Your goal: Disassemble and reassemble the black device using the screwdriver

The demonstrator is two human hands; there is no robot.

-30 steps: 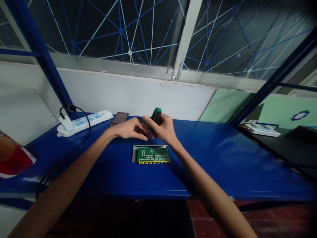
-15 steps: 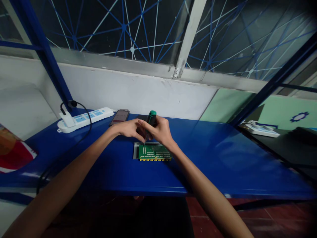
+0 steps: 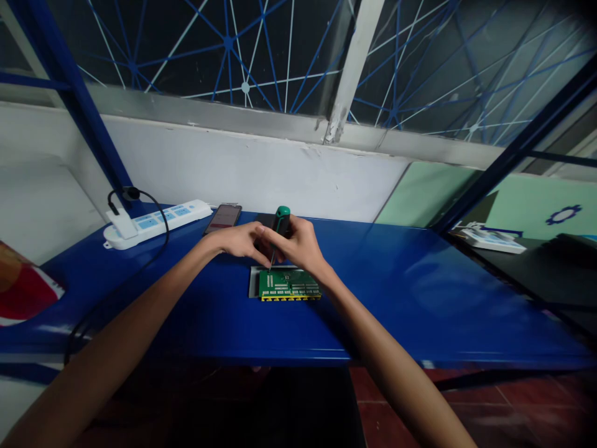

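My right hand is closed around a screwdriver with a green and black handle. The tool stands nearly upright, its thin shaft running down to the upper left corner of a green circuit board. My left hand is at the left of the screwdriver, its fingers bent in around the lower part and its thumb beside the shaft; its fingertips are partly hidden. Yellow parts line the board's near edge. The board lies on a grey metal plate, which shows at its left and back edges.
The blue table carries a white power strip with a black cable at the back left. A phone lies beside it, and a dark flat object sits behind my hands. A red packet is at far left.
The view has shifted slightly. Both hands, the screwdriver and the board hold nearly the same places relative to each other.
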